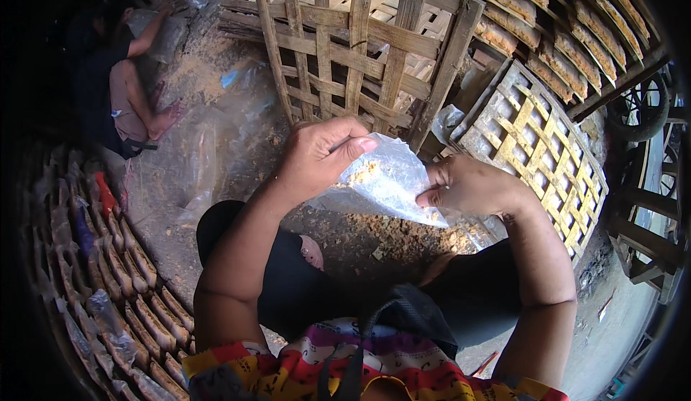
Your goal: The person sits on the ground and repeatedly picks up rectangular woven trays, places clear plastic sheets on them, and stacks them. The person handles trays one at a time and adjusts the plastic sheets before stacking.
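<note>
A clear plastic bag [385, 181] was held between both hands over the lap: the left hand [320, 155] pinched its upper edge, the right hand [471, 185] gripped its side. Few brown crumbs lay inside; filling appeared barely begun, the bag unsealed.

Rustic workshop: bamboo racks [360, 48], dirt floor [216, 149], stacked bagged blocks [137, 286].

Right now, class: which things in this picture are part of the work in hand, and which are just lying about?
In the work:
left hand
right hand
clear plastic bag with brownish crumbs inside, pinched by both hands

Lying about:
bamboo lattice frame
smaller lattice tray
rows of filled packets
a seated person
loose plastic sheets
</note>
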Demonstrator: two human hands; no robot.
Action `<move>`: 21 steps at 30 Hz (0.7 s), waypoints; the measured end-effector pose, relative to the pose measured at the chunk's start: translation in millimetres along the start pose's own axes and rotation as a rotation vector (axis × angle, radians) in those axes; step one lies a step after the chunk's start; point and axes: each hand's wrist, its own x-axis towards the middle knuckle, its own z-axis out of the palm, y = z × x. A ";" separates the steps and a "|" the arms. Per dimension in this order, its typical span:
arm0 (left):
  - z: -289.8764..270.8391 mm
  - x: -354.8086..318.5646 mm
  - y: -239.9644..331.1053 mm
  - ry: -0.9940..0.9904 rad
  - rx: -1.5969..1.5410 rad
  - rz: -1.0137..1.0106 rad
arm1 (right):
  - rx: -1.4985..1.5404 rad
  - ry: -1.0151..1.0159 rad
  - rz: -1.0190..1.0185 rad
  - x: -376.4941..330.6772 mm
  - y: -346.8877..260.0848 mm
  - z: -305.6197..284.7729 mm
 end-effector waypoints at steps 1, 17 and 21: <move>-3.5 -0.3 -0.1 0.007 -0.010 0.000 | 0.045 -0.012 -0.057 -0.9 1.0 -1.8; -18.0 -5.0 11.1 0.225 0.031 0.119 | -0.091 -0.046 -0.229 5.2 14.1 -0.3; -16.4 -9.8 4.1 0.233 0.116 0.180 | 0.196 0.085 -0.017 6.7 -12.9 11.5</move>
